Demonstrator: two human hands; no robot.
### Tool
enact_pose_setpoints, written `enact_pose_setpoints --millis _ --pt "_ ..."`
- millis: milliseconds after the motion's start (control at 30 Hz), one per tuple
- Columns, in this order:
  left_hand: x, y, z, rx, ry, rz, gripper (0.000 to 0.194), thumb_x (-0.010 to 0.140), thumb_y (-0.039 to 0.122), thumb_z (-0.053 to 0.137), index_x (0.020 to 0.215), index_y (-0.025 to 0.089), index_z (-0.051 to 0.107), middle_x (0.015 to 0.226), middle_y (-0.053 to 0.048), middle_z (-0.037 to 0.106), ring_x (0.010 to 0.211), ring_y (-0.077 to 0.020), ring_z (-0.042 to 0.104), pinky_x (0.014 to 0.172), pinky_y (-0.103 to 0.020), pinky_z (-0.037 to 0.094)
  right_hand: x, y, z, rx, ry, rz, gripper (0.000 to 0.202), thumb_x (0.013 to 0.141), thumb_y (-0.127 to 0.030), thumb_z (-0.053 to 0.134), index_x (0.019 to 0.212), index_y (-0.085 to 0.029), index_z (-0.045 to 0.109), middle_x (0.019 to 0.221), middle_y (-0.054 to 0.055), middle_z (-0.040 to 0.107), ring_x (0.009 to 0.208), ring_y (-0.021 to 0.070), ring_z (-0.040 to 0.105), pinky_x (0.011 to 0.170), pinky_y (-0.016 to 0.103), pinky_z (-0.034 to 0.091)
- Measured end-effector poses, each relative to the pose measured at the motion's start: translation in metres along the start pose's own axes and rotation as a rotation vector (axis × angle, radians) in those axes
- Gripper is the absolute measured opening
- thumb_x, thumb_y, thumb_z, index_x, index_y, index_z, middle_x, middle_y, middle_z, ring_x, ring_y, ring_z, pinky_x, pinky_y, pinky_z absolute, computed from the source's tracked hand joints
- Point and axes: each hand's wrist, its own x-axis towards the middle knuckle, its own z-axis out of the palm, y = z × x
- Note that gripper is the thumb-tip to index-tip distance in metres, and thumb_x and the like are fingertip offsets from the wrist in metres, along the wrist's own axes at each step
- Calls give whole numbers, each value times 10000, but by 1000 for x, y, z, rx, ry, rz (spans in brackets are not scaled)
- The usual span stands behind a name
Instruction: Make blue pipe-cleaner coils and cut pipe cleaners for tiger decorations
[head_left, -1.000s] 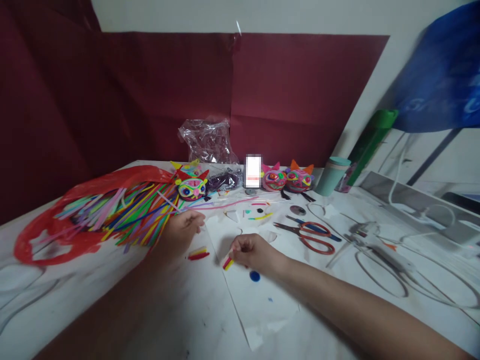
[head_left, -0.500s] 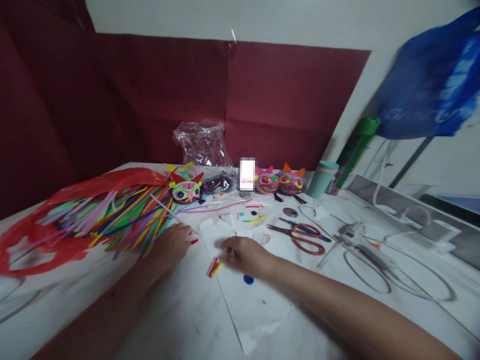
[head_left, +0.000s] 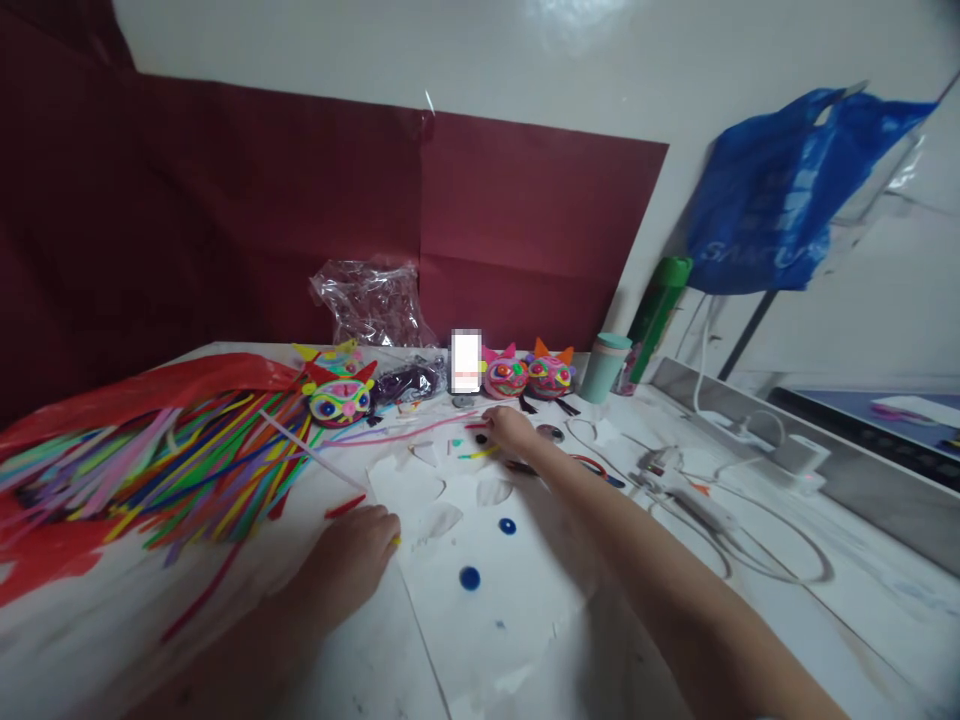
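My left hand (head_left: pixel 358 552) rests low on the table at the left edge of the white paper (head_left: pixel 442 640). Its fingers are curled together, and a yellow tip of pipe cleaner (head_left: pixel 397 541) shows at them. A red pipe cleaner piece (head_left: pixel 345 506) lies just beyond its knuckles. My right hand (head_left: pixel 508 432) is stretched far forward, fingers pinched at the right end of a short red pipe cleaner piece (head_left: pixel 472 427). Near it lie a black disc (head_left: pixel 481 439) and a yellow-green strip (head_left: pixel 480 453). Red-handled scissors (head_left: pixel 592 464) are partly hidden behind my right arm. Two blue discs (head_left: pixel 469 578) lie on the paper.
Many coloured pipe cleaners (head_left: pixel 217 470) spill from a red plastic bag (head_left: pixel 225 372) at left. Decorated cat-like heads (head_left: pixel 341 400) line the back, with a lidded cup (head_left: pixel 606 370) beyond. A glue gun (head_left: pixel 694 505) and its looped cable lie at right beside a power strip (head_left: pixel 750 430).
My right hand has moved forward from the paper to the red piece at the back. My left hand has come nearer, over where short red and yellow pieces lay. The view has shifted right.
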Motion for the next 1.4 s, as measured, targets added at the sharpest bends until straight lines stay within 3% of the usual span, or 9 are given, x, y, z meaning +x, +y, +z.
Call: enact_pose_setpoints --millis 200,333,467,567,700,833,1133,1333,1400 --pt "8 -28 -4 24 115 -59 167 797 137 434 721 182 576 797 -66 609 805 -212 557 741 -322 402 12 2 3 -71 -12 -36 290 875 -289 527 1128 -147 530 1139 92 549 962 196 571 804 380 490" --pt "2 -13 -3 -51 231 44 157 845 230 437 845 183 587 863 -73 604 867 -213 545 771 -323 406 8 14 -6 -60 -51 -137 282 881 -302 516 1114 -146 535 1116 76 561 939 195 578 790 386 496" --pt "-9 24 2 -213 59 232 153 823 181 488 927 216 594 993 -41 615 911 -180 553 802 -289 413 -13 21 -6 -10 -96 -291 173 861 -237 532 970 -132 615 1016 83 606 879 174 584 786 287 453" --pt "-14 42 4 -180 -64 299 62 760 206 609 819 217 624 1025 -20 629 952 -208 539 852 -326 393 -26 21 0 17 -80 -348 152 838 -172 524 934 -127 633 1025 112 604 908 185 568 793 247 401" --pt "-11 40 1 -93 -112 268 98 773 218 604 682 181 602 891 -29 647 905 -214 539 821 -348 388 -25 23 3 52 -3 -306 158 822 -140 500 924 -99 614 980 138 615 874 195 559 747 249 381" --pt "-8 29 -3 -63 -93 201 100 771 213 592 683 169 577 847 -37 623 858 -212 529 767 -349 387 -11 21 3 121 60 -227 164 838 -146 452 905 -123 600 868 80 648 742 147 562 649 211 373" --pt "-7 21 10 -53 86 281 75 746 145 590 693 180 551 809 -25 608 804 -198 528 728 -324 394 1 4 1 205 233 -87 158 772 -85 465 783 -117 619 824 120 646 726 179 553 620 243 353" --pt "-12 26 14 -277 391 529 140 819 123 472 775 188 588 717 -29 626 703 -146 560 687 -264 422 -48 -17 -14 364 176 -211 138 808 -158 451 804 -145 588 710 29 621 615 124 530 589 211 374" --pt "-11 22 6 -364 494 456 156 821 138 458 768 186 597 702 -29 636 678 -137 571 665 -247 430 -74 -25 -18 426 127 -259 133 813 -178 446 782 -152 573 652 2 592 565 109 502 544 198 364"
